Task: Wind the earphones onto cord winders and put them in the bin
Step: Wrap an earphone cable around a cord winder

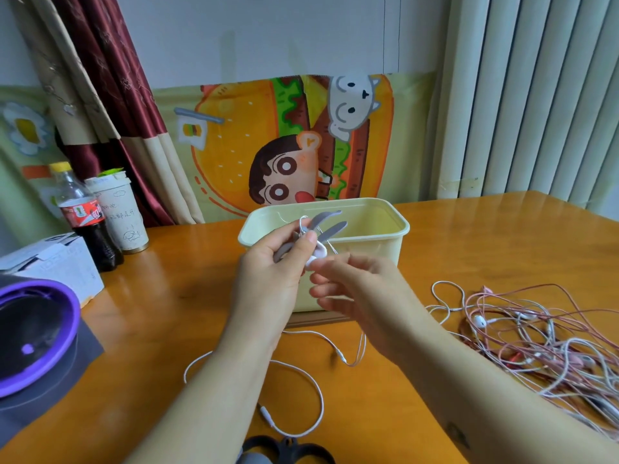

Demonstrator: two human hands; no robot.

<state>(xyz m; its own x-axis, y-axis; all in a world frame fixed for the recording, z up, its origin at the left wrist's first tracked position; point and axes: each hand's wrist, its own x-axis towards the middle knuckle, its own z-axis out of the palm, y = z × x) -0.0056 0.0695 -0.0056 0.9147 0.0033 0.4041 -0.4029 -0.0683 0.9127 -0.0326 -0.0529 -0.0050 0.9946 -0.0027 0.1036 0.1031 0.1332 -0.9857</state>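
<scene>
Looks barely into winding; holds the grey cord winder [326, 226] in left grip [274, 259] near the bin [398, 229]; pinches the white earphone cord [322, 403] in right grip [351, 289], most lying slack on the counter [167, 296]; needs even, taut turns next; leaves tangled pile [536, 346] for later.

Left hand [268, 266] and right hand [365, 289] bare, forearms too (the right forearm [469, 386] bears a small dark mark [457, 434]).

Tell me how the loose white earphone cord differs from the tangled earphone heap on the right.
The white earphone cord is one strand lying in open loops; the tangled earphone heap is many intertwined strands. The cord looks mostly white; the heap mixes pink and white. Both lie on the orange table.
</scene>
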